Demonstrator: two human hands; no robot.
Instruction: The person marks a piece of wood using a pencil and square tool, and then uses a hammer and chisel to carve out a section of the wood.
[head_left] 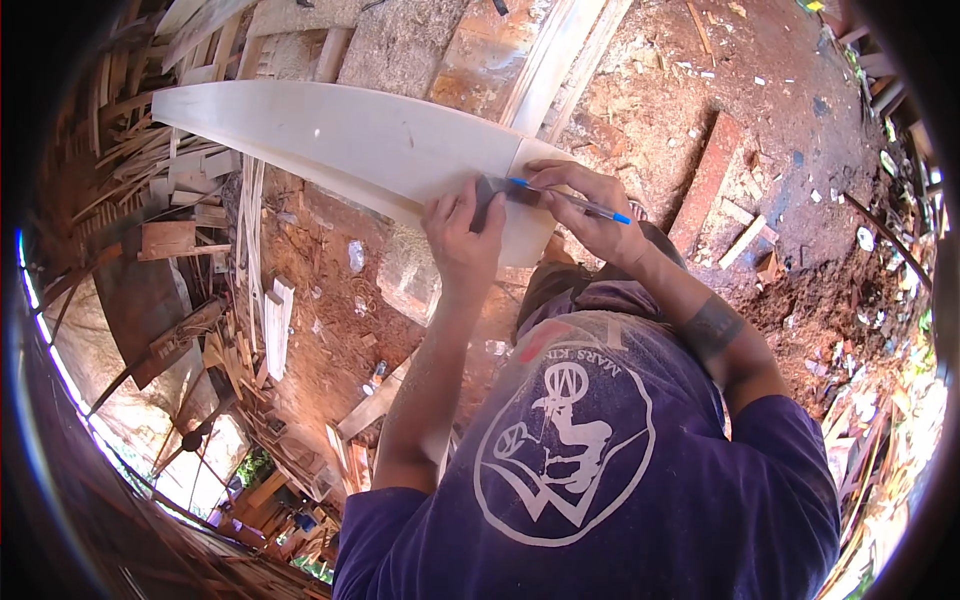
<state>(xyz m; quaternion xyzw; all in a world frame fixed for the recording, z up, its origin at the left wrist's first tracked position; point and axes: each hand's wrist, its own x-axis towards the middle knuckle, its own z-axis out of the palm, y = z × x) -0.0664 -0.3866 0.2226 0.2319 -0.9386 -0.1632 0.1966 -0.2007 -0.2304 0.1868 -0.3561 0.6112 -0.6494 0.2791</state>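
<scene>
A long pale board [330,135] runs from the far left to just in front of my body, its near end under my hands. My left hand [462,232] is closed on a small dark block [487,198], holding it against the board's top face. My right hand [592,205] grips a clear ballpoint pen [604,212] with blue ends, one end beside the block. A thin line crosses the board just beyond the block. The fingers of my right hand partly hide the block's right side.
Long planks [560,65] lie beyond the board. Stacked wood offcuts [190,190] crowd the left side. A reddish-brown plank [707,180] rests on the dirt floor [790,110] at right, among scattered scraps. White wood strips [279,325] lie to the left of my arm.
</scene>
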